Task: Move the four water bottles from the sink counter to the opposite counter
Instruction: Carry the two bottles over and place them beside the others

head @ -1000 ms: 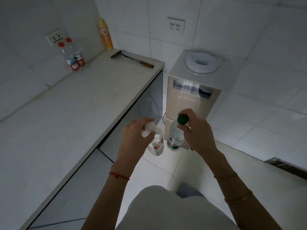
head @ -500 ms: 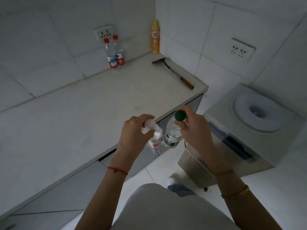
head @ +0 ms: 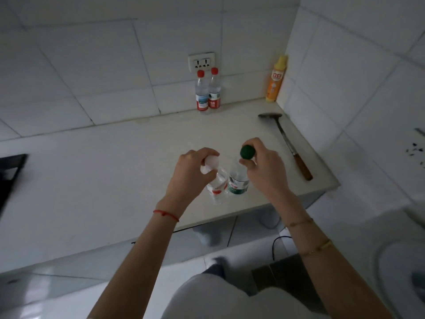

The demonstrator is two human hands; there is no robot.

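Note:
My left hand (head: 187, 174) grips the top of a clear water bottle with a white cap (head: 217, 187). My right hand (head: 262, 170) grips the neck of a water bottle with a green cap (head: 239, 183). Both bottles hang side by side over the white counter (head: 103, 171), near its front edge. Two more water bottles with red caps (head: 207, 93) stand upright against the tiled wall at the back of this counter, under a wall socket (head: 202, 62).
A yellow-orange spray bottle (head: 275, 80) stands in the back right corner. A metal spatula with a wooden handle (head: 288, 143) lies along the counter's right side. A dark object (head: 10, 178) sits at the left edge. A water dispenser top (head: 400, 256) is lower right.
The view has swung toward the counter. Both hands with their bottles have moved from beside the counter's edge to above its surface. The red-capped bottles appear nearer and more central.

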